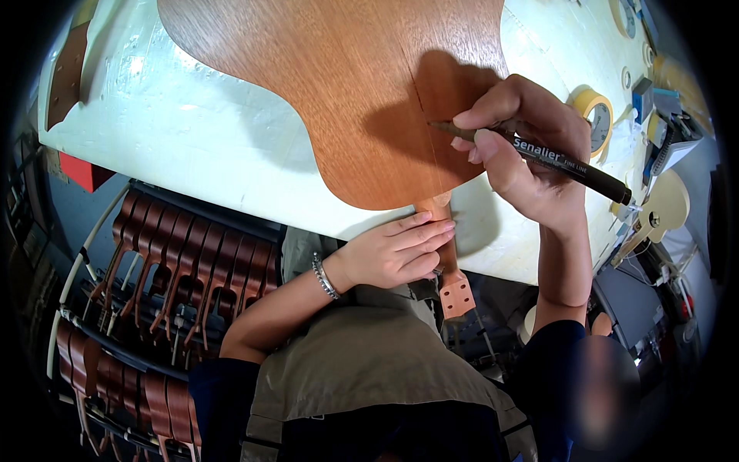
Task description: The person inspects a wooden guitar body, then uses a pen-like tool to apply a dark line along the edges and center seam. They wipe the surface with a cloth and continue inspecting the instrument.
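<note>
A reddish-brown wooden instrument body [346, 85] lies flat on a white workbench [192, 146]. My right hand [523, 146] holds a dark fine-line pen [570, 165], its tip touching the wood near the centre seam at the body's lower edge. My left hand [396, 254], with a beaded bracelet on the wrist, rests flat at the bench's near edge over a narrow wooden neck piece [454, 289] that sticks out from under the body.
A rack of several brown wooden necks [177, 269] stands below the bench at the left. A roll of yellow tape [596, 112], small tools and a pale wooden headstock part [662, 208] lie at the right end of the bench.
</note>
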`<state>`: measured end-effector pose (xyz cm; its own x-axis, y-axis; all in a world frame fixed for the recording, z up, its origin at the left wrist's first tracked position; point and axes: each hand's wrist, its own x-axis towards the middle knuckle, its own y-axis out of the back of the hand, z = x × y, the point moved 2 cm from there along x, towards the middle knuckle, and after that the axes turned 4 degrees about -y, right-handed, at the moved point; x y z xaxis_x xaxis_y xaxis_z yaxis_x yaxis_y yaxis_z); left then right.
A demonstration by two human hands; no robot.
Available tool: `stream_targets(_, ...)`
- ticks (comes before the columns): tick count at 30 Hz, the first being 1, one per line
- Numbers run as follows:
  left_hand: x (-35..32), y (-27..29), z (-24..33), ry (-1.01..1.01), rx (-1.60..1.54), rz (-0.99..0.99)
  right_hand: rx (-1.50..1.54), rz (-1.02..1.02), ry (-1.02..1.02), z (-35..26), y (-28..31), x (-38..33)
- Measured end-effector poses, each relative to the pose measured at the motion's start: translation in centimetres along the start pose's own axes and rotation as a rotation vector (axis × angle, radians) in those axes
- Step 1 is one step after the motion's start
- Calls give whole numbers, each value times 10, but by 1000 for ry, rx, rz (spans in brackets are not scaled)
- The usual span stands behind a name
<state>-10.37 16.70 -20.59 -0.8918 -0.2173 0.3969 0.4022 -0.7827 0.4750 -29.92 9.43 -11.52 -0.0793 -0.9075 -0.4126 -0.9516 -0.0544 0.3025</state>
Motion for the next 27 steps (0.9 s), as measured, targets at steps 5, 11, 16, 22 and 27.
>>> stream_targets(5,0,0,0,4,-5,-14,63,40,41,3,-1,3)
stream_targets(11,0,0,0,0,4,-2,11,-18,30,3,0,0)
stream_targets(16,0,-1,0,0,9,-5,-1,6,33,3,0,-1)
stream_targets(22,0,-1,1,2,11,-5,3,20,30,5,-1,-1)
stream_targets(27,-1,-2,1,0,23,-6,-41,-17,4,4,1,-5)
